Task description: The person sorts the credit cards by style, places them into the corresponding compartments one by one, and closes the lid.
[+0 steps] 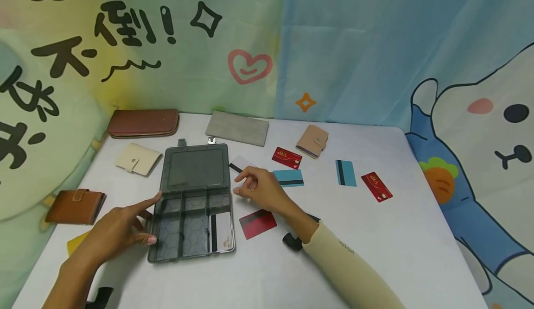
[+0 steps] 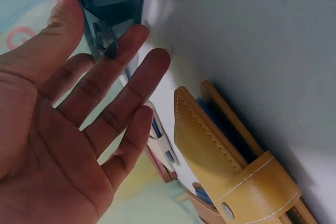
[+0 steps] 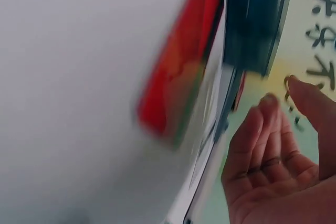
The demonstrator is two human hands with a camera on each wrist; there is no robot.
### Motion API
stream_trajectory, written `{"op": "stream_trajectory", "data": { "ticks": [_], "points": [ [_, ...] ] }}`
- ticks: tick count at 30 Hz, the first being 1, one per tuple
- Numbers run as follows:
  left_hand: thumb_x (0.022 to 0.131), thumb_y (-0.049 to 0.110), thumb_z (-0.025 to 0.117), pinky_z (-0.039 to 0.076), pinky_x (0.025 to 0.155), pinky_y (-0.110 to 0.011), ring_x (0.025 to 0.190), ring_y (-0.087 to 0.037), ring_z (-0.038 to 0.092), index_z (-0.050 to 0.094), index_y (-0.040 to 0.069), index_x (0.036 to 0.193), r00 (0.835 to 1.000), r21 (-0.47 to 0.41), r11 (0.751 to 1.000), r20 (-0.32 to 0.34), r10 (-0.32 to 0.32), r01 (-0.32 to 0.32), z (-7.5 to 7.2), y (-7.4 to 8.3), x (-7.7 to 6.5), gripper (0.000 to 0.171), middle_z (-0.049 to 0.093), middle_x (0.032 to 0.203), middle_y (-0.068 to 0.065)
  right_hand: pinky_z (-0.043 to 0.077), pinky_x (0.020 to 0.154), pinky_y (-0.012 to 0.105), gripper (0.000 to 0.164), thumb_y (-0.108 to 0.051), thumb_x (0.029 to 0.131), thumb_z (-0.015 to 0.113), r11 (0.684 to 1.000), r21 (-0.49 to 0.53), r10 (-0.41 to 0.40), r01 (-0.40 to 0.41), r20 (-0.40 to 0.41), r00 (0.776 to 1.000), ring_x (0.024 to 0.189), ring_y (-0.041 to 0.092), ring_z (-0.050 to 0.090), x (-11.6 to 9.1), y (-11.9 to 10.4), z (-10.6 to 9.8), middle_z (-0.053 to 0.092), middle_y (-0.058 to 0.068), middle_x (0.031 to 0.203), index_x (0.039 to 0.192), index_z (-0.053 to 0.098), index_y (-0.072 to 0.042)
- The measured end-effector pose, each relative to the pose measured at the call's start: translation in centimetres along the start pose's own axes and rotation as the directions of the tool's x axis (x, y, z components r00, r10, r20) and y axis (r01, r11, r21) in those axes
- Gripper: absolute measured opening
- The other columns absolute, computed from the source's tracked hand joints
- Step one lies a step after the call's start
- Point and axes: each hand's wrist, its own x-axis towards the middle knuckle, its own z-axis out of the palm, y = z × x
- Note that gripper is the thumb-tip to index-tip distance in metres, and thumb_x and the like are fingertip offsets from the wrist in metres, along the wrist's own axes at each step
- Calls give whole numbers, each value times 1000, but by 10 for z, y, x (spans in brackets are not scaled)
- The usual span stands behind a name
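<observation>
A dark grey translucent compartment box (image 1: 168,235) lies with its lid folded back, its base split into several compartments. A white card with a black stripe (image 1: 223,235) sits in the lower right compartment. My left hand (image 1: 118,230) touches the box's left side, fingers spread; the left wrist view shows the palm and loose fingers (image 2: 128,90). Just right of the box, my right hand (image 1: 264,188) hovers with relaxed, slightly bent fingers and nothing between them. Partly behind it lies a white striped card (image 1: 239,163). A red card (image 1: 258,224) lies nearest below that hand.
Blue cards (image 1: 346,173) and red VIP cards (image 1: 377,187) lie to the right. A tan card holder (image 1: 313,141), grey wallet (image 1: 237,128), brown wallet (image 1: 143,122), cream wallet (image 1: 135,158) and brown snap wallet (image 1: 75,207) surround the box. A yellow card holder (image 2: 210,145) stands near my left hand.
</observation>
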Motion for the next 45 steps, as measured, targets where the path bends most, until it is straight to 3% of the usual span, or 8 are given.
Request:
{"op": "stream_trajectory", "data": {
  "ticks": [6, 13, 20, 25, 31, 38, 42, 45],
  "points": [
    [68, 36, 88, 54, 72, -38, 71, -1, 67, 42, 18, 152, 1000, -10, 1000, -2, 5, -5, 0, 0, 0, 98, 75, 97, 2, 48, 71, 32, 36, -31, 82, 83, 988, -140, 55, -66, -79, 995, 82, 18, 60, 40, 7, -15, 68, 2, 97, 111, 69, -16],
    [68, 36, 88, 54, 72, -38, 72, -2, 68, 42, 19, 153, 1000, -9, 1000, -2, 7, -7, -1, 1, -1, 98, 75, 99, 2, 46, 80, 35, 49, -37, 77, 86, 930, -335, 125, -153, -106, 987, 98, 19, 56, 74, 10, -10, 61, 5, 108, 117, 66, -17],
    [68, 37, 88, 53, 72, -37, 72, -1, 67, 43, 19, 152, 1000, -6, 1000, -6, 6, -6, 1, 1, -1, 98, 75, 98, 2, 49, 83, 36, 49, -42, 76, 87, 859, -460, 204, -224, -92, 975, 101, 21, 54, 82, 2, -6, 58, 4, 112, 111, 65, -15],
    [67, 37, 89, 54, 71, -37, 71, -1, 66, 43, 19, 152, 1000, -3, 1000, 2, -2, 2, 1, 1, 0, 98, 75, 98, 2, 50, 78, 36, 43, -40, 75, 87, 840, -472, 249, -268, -104, 963, 96, 20, 58, 78, 3, -10, 63, 2, 109, 105, 67, -15],
    [67, 37, 89, 54, 71, -37, 71, -1, 67, 43, 19, 152, 1000, 0, 1000, 3, -9, 9, -1, 2, 0, 98, 75, 98, 2, 49, 74, 33, 26, -30, 83, 83, 889, -368, 227, -271, -158, 961, 87, 17, 61, 66, 8, -23, 66, -1, 93, 96, 66, -16],
    [67, 36, 89, 53, 70, -35, 71, 1, 66, 43, 19, 152, 1000, 3, 1000, -13, 4, -4, -2, 1, -1, 98, 75, 97, 4, 43, 62, 30, 11, -23, 90, 73, 960, -216, 137, -179, -196, 971, 70, 16, 58, 42, 6, -40, 62, 1, 76, 87, 65, -15],
    [67, 37, 89, 53, 70, -36, 71, 0, 66, 43, 19, 152, 1000, 9, 1000, -10, 4, -4, 0, 1, -1, 98, 75, 97, 3, 43, 57, 30, 11, -23, 92, 72, 987, -90, 119, -134, -158, 980, 66, 18, 56, 23, 0, -44, 62, 1, 78, 98, 64, -17],
    [67, 37, 89, 53, 70, -36, 71, -1, 66, 43, 19, 152, 1000, 12, 1000, -11, 8, -8, 1, 1, 0, 99, 75, 97, 2, 42, 54, 29, 24, -20, 94, 70, 996, 28, 85, -83, -86, 993, 65, 24, 57, 6, -5, -42, 62, 3, 82, 116, 63, -19]
  ]
}}
